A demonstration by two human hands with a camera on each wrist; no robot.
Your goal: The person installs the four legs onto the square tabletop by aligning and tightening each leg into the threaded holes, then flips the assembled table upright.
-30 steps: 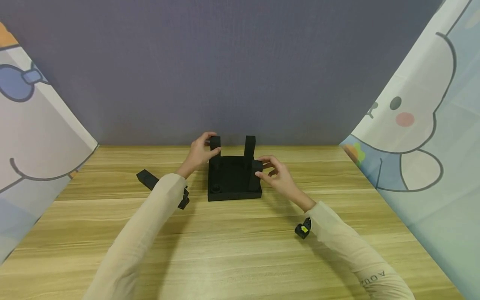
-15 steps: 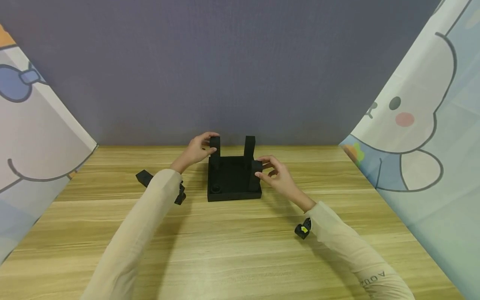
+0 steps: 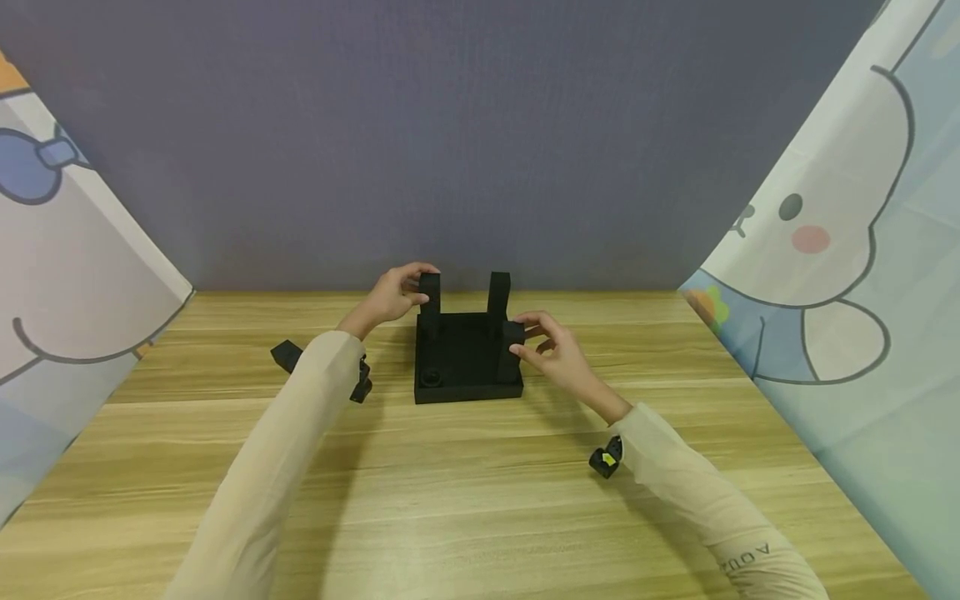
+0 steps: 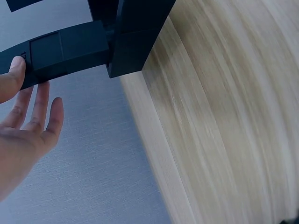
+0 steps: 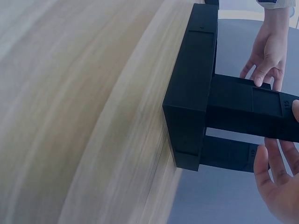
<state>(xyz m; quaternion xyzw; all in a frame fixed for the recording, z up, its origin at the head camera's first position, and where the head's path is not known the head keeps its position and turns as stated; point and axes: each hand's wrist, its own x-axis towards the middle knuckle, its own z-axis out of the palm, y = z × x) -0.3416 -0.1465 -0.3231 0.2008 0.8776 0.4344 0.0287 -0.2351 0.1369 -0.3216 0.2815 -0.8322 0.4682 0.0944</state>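
A flat square black base (image 3: 468, 392) sits on the table with three black posts standing up from it. My left hand (image 3: 390, 297) holds the back-left post (image 3: 431, 310) near its top, its thumb (image 4: 17, 67) on one face and fingers on the other side. Around the upper end of the front-right post (image 3: 511, 358), my right hand (image 3: 564, 360) pinches with thumb and fingers. The third post (image 3: 498, 300) rises untouched at the back right. At the base's front-left corner a round fitting (image 3: 431, 377) shows.
Another black post (image 3: 287, 356) lies on the wooden table (image 3: 480, 500) at left, partly hidden by the left sleeve (image 3: 288, 467). A grey panel (image 3: 450, 150) stands right behind the base. Cartoon-printed sheets (image 3: 817, 233) flank both sides.
My left hand and forearm have shifted slightly left, and its thumb has moved toward the outer side of the back-left post. The right hand has stayed put on its post.
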